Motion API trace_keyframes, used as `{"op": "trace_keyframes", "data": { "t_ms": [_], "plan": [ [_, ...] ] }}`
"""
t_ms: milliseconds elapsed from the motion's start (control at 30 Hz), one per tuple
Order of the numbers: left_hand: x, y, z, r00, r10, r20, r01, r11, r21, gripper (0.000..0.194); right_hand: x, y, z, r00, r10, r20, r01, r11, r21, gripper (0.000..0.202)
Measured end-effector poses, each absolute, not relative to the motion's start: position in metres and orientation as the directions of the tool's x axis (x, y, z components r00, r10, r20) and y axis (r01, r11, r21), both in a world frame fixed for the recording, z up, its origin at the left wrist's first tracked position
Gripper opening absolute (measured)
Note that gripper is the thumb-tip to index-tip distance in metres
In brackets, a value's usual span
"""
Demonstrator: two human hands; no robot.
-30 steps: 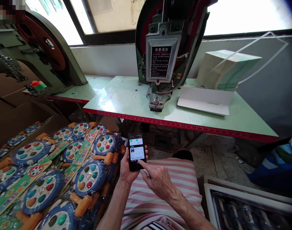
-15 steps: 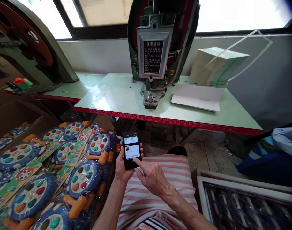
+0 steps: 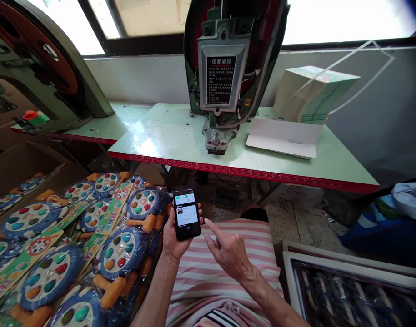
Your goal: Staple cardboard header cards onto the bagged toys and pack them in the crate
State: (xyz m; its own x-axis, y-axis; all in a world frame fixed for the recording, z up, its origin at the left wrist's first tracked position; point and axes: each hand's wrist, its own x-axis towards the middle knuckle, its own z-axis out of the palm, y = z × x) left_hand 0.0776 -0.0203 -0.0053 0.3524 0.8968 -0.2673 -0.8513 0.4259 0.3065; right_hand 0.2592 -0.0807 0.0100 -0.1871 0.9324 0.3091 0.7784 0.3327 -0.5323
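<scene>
A black smartphone (image 3: 187, 213) with a lit screen rests in my left hand (image 3: 175, 238), whose fingers wrap round its edges. The screen shows white cards on a dark ground; the text is too small to read. Just right of the phone is my right hand (image 3: 230, 250), apart from it and holding nothing. Its index finger points toward the phone, the thumb stands off, and the other fingers curl in. Below both hands is a lap covered by pink and white striped cloth (image 3: 242, 231).
Bagged blue toys (image 3: 122, 252) with orange hammers are piled at left. Ahead, a pale green table (image 3: 173, 131) with a red edge bears a riveting-type machine (image 3: 221, 81), a folded white card (image 3: 283, 141) and a strapped card stack (image 3: 313, 95). An open box (image 3: 289, 268) of dark wrapped items sits right.
My right index finger has lifted off the phone screen, and the hand has moved right and slightly down. The screen content has shifted a little. The phone stays in my left hand.
</scene>
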Motion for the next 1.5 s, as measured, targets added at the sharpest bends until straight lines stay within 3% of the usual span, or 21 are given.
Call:
{"op": "trace_keyframes", "data": {
  "t_ms": [300,800,1133,1500],
  "plan": [
    [0.08,-0.021,-0.002,0.348,0.895,-0.279,-0.843,0.429,0.325,0.057,0.251,-0.086,0.004,-0.214,0.921,0.326,0.735,0.371,-0.567,0.046],
    [0.083,-0.022,-0.001,0.35,0.888,-0.298,-0.837,0.439,0.326,0.061,0.225,-0.075,0.016,-0.301,0.93,0.212,0.79,0.367,-0.491,0.055],
    [0.07,-0.021,-0.003,0.339,0.906,-0.254,-0.857,0.409,0.314,0.057,0.254,-0.075,0.002,-0.123,0.923,0.363,0.764,0.322,-0.559,0.048],
    [0.076,-0.021,-0.004,0.328,0.906,-0.266,-0.845,0.408,0.347,0.056,0.229,-0.077,0.011,-0.254,0.936,0.242,0.767,0.348,-0.539,0.05]
  ]
}}
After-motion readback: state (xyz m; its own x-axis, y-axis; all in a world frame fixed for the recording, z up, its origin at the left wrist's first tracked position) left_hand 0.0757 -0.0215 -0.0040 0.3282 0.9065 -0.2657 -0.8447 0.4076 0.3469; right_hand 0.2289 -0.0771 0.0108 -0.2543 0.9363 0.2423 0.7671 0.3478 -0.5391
